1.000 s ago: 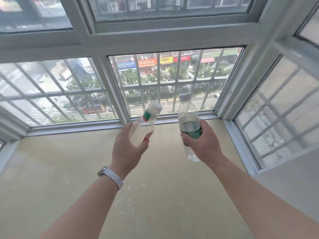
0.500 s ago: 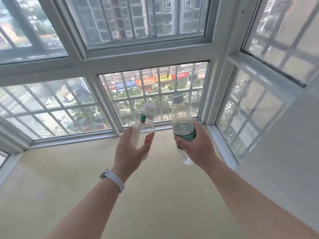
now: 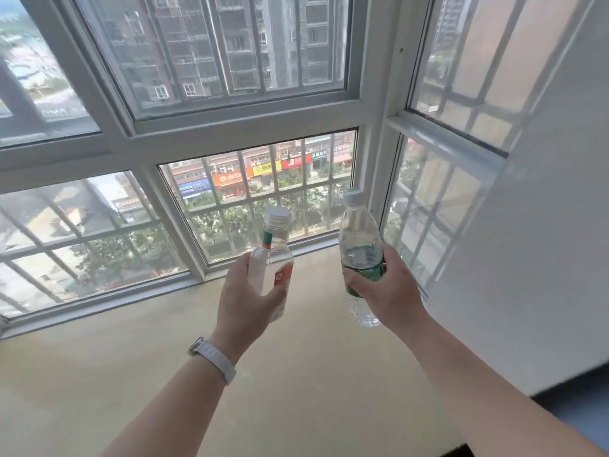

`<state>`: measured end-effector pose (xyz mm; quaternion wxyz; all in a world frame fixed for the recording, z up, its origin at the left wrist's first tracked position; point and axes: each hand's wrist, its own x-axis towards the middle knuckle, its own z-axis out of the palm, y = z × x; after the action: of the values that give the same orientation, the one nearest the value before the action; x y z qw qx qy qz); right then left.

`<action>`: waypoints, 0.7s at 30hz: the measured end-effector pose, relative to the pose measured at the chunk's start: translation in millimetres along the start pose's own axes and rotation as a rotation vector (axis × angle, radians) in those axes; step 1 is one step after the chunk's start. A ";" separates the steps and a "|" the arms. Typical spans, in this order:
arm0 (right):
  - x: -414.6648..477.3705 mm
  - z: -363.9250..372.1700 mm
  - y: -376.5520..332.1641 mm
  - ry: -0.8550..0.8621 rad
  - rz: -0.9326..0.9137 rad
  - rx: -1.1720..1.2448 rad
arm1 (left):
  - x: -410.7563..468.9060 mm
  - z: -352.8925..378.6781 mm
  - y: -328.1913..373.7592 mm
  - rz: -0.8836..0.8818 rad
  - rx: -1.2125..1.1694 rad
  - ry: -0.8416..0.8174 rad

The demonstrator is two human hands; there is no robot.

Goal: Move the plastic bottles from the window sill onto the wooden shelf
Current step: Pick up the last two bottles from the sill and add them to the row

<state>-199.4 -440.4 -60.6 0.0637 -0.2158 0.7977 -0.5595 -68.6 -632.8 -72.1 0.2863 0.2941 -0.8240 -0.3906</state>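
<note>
My left hand [image 3: 245, 298] grips a small clear bottle [image 3: 272, 258] with a silver cap and a red and green label. My right hand [image 3: 384, 291] grips a taller clear water bottle [image 3: 359, 239] with a white cap and a green label. Both bottles are held upright in the air above the beige window sill [image 3: 164, 374], side by side with a gap between them. The wooden shelf is not in view.
White-framed windows [image 3: 230, 127] with outer bars close off the sill at the back and on the right. A white wall [image 3: 543, 258] rises on the right. A dark edge [image 3: 576, 384] shows at the lower right. A white watch sits on my left wrist.
The view has tilted up and swung right, showing more upper window and right wall. Both hands keep their bottles, now held a little further apart and to the right in the frame.
</note>
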 end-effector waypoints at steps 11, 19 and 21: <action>-73.8 43.3 -38.8 0.184 0.145 -0.068 | 4.9 -42.5 -39.9 0.088 -0.125 -0.193; -132.3 0.4 -37.0 0.382 0.217 -0.145 | -22.5 -13.6 4.3 0.189 -0.235 -0.393; -145.9 -18.4 -32.9 0.442 0.245 -0.160 | -32.9 0.2 16.4 0.216 -0.243 -0.438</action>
<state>-65.5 -373.1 -44.1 -0.0620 0.0056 0.8541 -0.5163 -51.2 -600.7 -66.9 0.1748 0.0763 -0.8399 -0.5081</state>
